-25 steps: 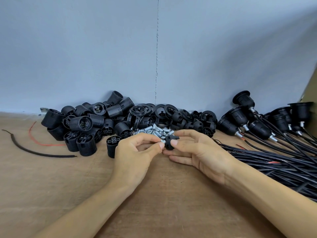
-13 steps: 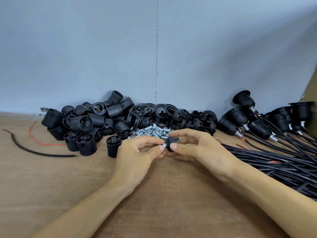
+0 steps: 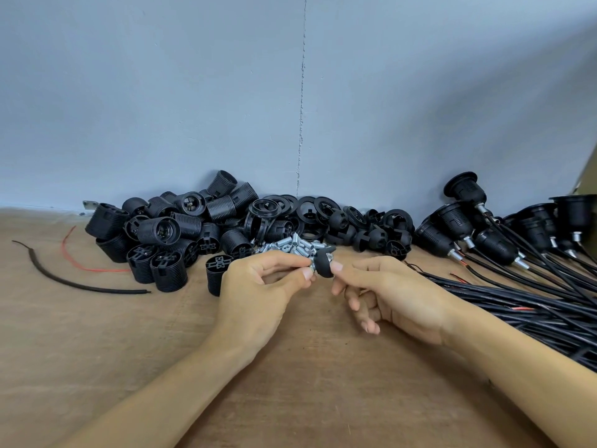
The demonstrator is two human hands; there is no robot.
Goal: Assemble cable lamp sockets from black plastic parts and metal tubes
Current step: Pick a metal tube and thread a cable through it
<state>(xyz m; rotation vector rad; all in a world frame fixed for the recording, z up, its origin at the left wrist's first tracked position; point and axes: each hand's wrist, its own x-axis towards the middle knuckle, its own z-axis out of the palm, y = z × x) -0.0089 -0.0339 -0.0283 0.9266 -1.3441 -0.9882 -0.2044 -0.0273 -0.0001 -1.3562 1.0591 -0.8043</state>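
Observation:
My left hand [image 3: 258, 286] pinches a short metal tube [image 3: 310, 266] between thumb and forefinger. The tube sits in a small black dome cap [image 3: 324, 266], which my right hand [image 3: 387, 295] steadies with its fingertips at the cap's right side. Both hands hover just above the wooden table [image 3: 97, 350], in front of a heap of loose metal tubes [image 3: 290, 245]. Behind lie threaded black socket bodies [image 3: 168, 234], black rings [image 3: 290, 208] and more dome caps [image 3: 371, 234].
Finished sockets on black cables [image 3: 484, 240] fan out at the right, their cable bundle [image 3: 533, 305] running toward the table's right edge. A loose black wire [image 3: 74, 282] and a thin red wire [image 3: 84, 266] lie at left. A grey wall [image 3: 290, 92] closes the back.
The right hand's grip has shifted from wrapping the cap to touching it with fingertips, its lower fingers curled away. The cap has turned, its dome now facing the camera.

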